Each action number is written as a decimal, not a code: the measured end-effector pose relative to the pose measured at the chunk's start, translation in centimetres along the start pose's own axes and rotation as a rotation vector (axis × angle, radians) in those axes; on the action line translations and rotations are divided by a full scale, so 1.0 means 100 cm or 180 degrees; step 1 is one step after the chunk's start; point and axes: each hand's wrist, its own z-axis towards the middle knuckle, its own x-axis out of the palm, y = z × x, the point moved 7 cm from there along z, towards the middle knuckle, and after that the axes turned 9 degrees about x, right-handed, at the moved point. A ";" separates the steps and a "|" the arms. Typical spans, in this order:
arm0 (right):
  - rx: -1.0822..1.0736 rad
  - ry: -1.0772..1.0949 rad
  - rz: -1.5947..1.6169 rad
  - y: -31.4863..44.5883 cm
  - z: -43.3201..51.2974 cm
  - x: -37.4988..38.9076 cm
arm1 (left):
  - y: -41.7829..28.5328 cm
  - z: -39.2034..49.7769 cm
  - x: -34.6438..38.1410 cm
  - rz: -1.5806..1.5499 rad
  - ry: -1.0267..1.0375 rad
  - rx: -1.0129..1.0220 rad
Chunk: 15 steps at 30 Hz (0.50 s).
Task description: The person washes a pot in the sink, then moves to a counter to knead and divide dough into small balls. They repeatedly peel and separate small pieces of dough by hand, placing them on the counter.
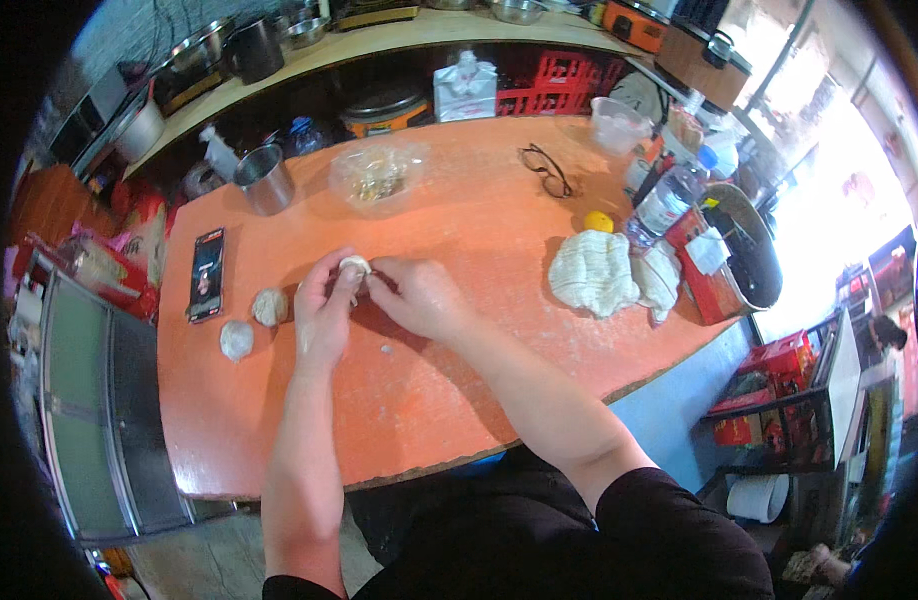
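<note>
My left hand [324, 311] holds a small pale bulb [355, 264], probably garlic, with the thumb laid across it. The fingertips of my right hand [421, 296] pinch at the bulb's right side; the fingers hide much of it. Two similar whitish bulbs lie left of my left hand on the orange tabletop [444, 390]: a nearer bulb [236, 340] and a farther bulb [270, 307]. A tiny pale scrap [386, 349] rests below my hands. Beyond them stands a plastic-lined bowl [379, 176] with yellowish-green bits inside.
A boxed or packaged dark item [206, 275] lies at left, behind it a metal cup [264, 180]. On the right are eyeglasses [547, 171], white knitted gloves [594, 274], a yellow round object [598, 221], a water bottle [667, 201], a red-sided bin [703, 266] and a clear tub [620, 125].
</note>
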 end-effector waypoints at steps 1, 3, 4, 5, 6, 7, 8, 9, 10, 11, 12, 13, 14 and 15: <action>0.0031 0.0043 -0.0130 0.000 -0.001 0.000 | -0.004 0.001 0.002 0.0411 0.0132 0.0239; -0.0231 -0.0072 -0.0406 0.001 -0.002 -0.001 | -0.012 0.002 0.010 0.1232 0.0364 0.0731; -0.0363 -0.0119 -0.0541 0.001 -0.003 -0.001 | -0.020 -0.002 0.014 0.0987 0.0373 0.0634; -0.0404 -0.0107 -0.0550 -0.001 -0.003 0.000 | -0.017 -0.002 0.014 0.0990 0.0350 0.0652; -0.0457 -0.0083 -0.0558 0.001 -0.003 0.000 | -0.012 0.000 0.009 0.0994 0.0309 0.0670; -0.0512 -0.0057 -0.0566 0.002 -0.002 0.000 | -0.007 0.001 0.006 0.0999 0.0265 0.0688; -0.0423 -0.0104 -0.0525 0.001 -0.003 0.002 | -0.002 0.000 0.004 0.0933 0.0241 0.0663; -0.0337 -0.0151 -0.0482 0.000 -0.004 0.005 | 0.002 0.001 0.003 0.0868 0.0214 0.0638; -0.0254 -0.0196 -0.0439 -0.002 -0.006 0.006 | 0.005 0.001 0.003 0.0804 0.0186 0.0614; -0.0209 -0.0220 -0.0471 -0.003 -0.006 0.006 | 0.011 0.002 0.005 0.0655 0.0146 0.0540; -0.0167 -0.0231 -0.0494 -0.003 -0.007 0.007 | 0.014 0.002 0.005 0.0515 0.0096 0.0458; -0.0127 -0.0240 -0.0517 -0.004 -0.006 0.006 | 0.016 0.003 0.006 0.0374 0.0043 0.0377; -0.0065 -0.0209 -0.0504 -0.004 -0.004 0.006 | 0.014 0.003 0.006 0.0364 0.0023 0.0333; 0.0005 -0.0170 -0.0502 -0.005 -0.004 0.005 | 0.007 0.000 0.008 0.0342 0.0002 0.0279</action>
